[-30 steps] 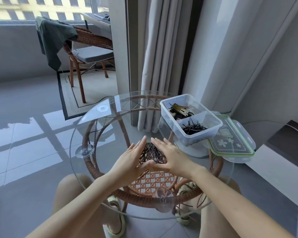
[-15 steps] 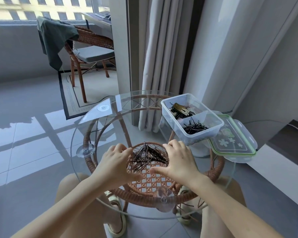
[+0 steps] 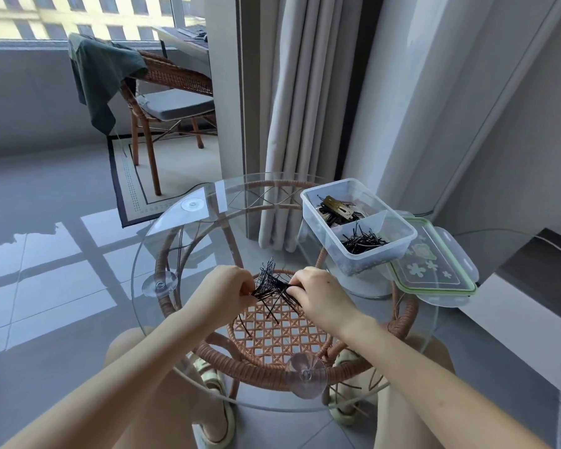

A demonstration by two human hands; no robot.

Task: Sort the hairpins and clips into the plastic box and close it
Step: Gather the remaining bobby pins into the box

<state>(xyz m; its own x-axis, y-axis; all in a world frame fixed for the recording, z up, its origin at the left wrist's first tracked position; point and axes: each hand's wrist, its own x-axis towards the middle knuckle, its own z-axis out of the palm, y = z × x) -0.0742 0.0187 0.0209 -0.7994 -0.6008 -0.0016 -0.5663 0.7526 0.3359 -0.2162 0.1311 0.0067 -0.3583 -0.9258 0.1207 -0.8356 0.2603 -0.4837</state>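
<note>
Two hands, the left hand (image 3: pixel 222 291) and right hand (image 3: pixel 321 298), pinch a tangled bunch of thin black hairpins (image 3: pixel 272 285) between them above the round glass counter (image 3: pixel 175 241). At two o'clock stands the clear two-compartment plastic box (image 3: pixel 358 226), open, holding black hairpins near and bronze clips (image 3: pixel 336 205) far. Its green-rimmed lid (image 3: pixel 431 267) lies touching it at three o'clock.

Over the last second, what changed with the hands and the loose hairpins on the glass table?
Both hands closed in: the left hand and right hand went from open palms cupping the pile to curled fingers pinching the bunch of hairpins from either side, gathering it tighter; a few pins hang loose below. The plastic box, its contents and the lid beside it stayed put.
</note>
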